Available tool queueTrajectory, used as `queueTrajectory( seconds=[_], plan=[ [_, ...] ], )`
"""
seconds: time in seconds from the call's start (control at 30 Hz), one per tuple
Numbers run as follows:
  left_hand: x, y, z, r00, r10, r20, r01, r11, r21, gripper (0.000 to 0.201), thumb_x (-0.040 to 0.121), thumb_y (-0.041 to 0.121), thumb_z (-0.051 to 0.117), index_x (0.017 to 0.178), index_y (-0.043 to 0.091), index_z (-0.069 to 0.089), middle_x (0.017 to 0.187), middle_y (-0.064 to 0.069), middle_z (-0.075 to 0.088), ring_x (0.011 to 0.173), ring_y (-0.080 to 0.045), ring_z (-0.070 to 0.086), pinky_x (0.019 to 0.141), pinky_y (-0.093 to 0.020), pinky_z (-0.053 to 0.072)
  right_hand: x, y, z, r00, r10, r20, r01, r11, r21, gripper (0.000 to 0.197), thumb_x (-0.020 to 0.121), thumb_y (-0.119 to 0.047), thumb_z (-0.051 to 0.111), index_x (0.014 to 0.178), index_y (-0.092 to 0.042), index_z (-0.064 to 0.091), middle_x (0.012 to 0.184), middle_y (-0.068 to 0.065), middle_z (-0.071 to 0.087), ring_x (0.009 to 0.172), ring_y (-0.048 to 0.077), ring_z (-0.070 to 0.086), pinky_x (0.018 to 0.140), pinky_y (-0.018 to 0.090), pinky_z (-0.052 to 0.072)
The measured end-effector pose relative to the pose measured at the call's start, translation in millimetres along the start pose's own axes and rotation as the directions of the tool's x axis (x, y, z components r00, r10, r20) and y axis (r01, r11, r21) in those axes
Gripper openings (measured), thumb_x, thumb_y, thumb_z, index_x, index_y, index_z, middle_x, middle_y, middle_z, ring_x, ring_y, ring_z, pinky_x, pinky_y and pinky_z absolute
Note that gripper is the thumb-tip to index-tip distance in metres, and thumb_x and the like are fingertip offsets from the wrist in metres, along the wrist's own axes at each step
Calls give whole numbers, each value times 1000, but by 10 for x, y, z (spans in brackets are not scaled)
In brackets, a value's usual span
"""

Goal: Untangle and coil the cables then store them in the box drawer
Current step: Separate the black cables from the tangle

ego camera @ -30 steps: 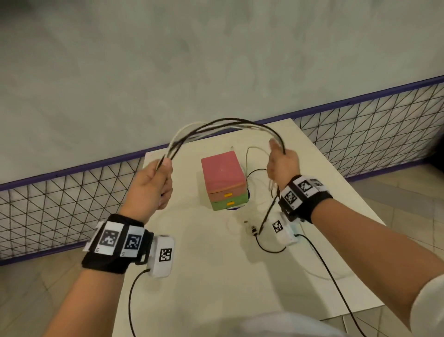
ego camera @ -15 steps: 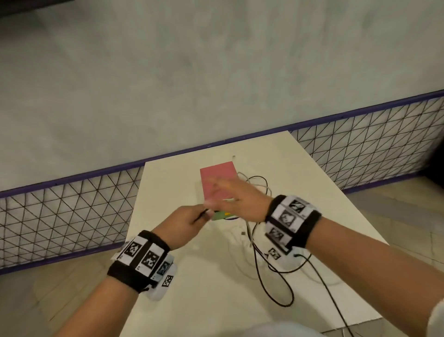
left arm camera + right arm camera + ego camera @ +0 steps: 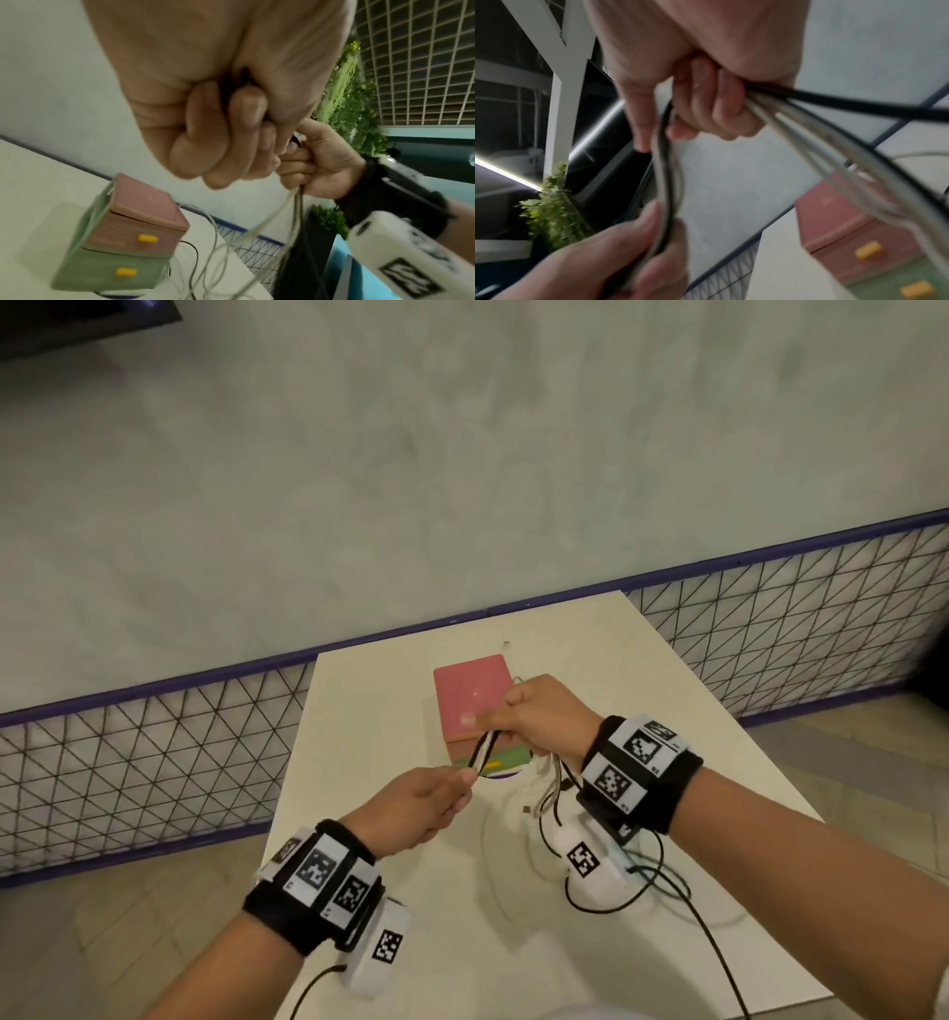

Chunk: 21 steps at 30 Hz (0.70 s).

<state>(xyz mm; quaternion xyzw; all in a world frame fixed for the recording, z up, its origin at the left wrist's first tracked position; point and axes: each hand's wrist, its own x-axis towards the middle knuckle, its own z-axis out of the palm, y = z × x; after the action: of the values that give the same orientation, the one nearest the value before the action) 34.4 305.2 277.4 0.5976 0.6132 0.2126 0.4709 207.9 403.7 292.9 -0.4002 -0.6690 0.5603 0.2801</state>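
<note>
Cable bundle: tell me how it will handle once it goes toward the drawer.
Likely floppy: the cable bundle sags between the left hand and right hand, and its tails droop to the table. Probably light, since a pinch holds it. It may spring loose: the strands fan apart below the grip.

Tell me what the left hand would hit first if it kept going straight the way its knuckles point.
Probably the right hand, just beyond the short cable bundle that the left hand pinches. The box lies behind; depth is unclear.

Left hand (image 3: 418, 809) fisted in a pinching grip, right hand (image 3: 539, 716) curled shut just above it, forearms converging
</note>
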Motion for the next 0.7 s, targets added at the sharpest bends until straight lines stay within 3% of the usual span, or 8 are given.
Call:
queueTrajectory(
  seconds=[0.1, 0.17, 0.23, 0.33, 0.43, 0.5, 0.6, 0.7],
  plan=[
    [-62, 101, -132, 996, 50, -80, -48, 999, 24, 38, 96, 38, 45, 66, 15, 44, 51, 6, 28, 45, -11, 22, 40, -19, 20, -26, 23, 12, 999, -39, -20, 39, 998, 41, 11, 73, -19, 80, 73, -13, 71, 61, -10, 65, 37, -5, 51, 44, 8, 39],
    [-138, 236, -238, 980, 135, -149, -142, 989, -39, 37, 96, 29, 48, 62, 15, 46, 48, 6, 29, 43, -11, 21, 39, -18, 19, -7, -10, -49, 995, -96, -13, 96, 995, -20, 34, 76, -23, 78, 102, -11, 62, 56, -22, 58, 39, -11, 49, 41, 5, 35],
    [-192, 365, -335, 947, 223, -233, -243, 968, -64, 38, 94, 30, 52, 60, 14, 48, 45, 6, 28, 42, -11, 20, 39, -19, 18, -22, -103, -107, 992, -124, 38, 126, 990, -66, 26, 83, -32, 69, 97, -11, 63, 51, -16, 49, 38, -1, 44, 41, 9, 30],
    [-242, 430, -460, 896, 301, -326, -341, 937, -73, 36, 90, 31, 52, 59, 12, 50, 45, 8, 30, 41, -9, 22, 40, -18, 19, -77, -106, -257, 988, 39, 149, -19, 990, -139, 53, 89, -57, 48, 74, -8, 61, 42, -10, 40, 41, 10, 32, 45, 19, 28],
    [-309, 327, -487, 898, 340, -279, -342, 939, 45, 42, 86, 41, 57, 56, 13, 50, 45, 7, 34, 41, -8, 26, 41, -17, 23, -94, -57, -375, 998, -54, 26, 57, 983, -173, 36, 89, -41, 59, 76, -7, 54, 44, -12, 45, 36, 4, 38, 47, 15, 30],
    [-359, 291, -443, 909, 332, -253, -324, 943, 77, 42, 79, 51, 55, 55, 17, 50, 46, 7, 34, 42, -9, 25, 41, -17, 23, -126, -16, -347, 957, -280, -79, 209, 850, -483, 28, 87, -43, 55, 96, -16, 55, 52, -8, 48, 43, 6, 47, 50, 22, 35],
    [-418, 360, -438, 896, 345, -279, -345, 937, 50, 42, 76, 52, 55, 54, 17, 49, 47, 6, 31, 43, -12, 22, 41, -19, 20, -168, 118, -186, 904, -427, -4, 229, 494, -839, 52, 82, -49, 20, 114, -21, 51, 54, -5, 48, 50, 21, 48, 50, 28, 32],
    [-432, 395, -508, 885, 345, -314, -364, 931, -3, 42, 76, 52, 55, 54, 16, 50, 45, 6, 31, 43, -11, 22, 40, -18, 20, -152, 225, -242, 946, -324, -6, 249, 740, -625, 38, 93, -45, 28, 90, -22, 58, 61, -5, 53, 56, 16, 50, 57, 30, 37]
  ],
)
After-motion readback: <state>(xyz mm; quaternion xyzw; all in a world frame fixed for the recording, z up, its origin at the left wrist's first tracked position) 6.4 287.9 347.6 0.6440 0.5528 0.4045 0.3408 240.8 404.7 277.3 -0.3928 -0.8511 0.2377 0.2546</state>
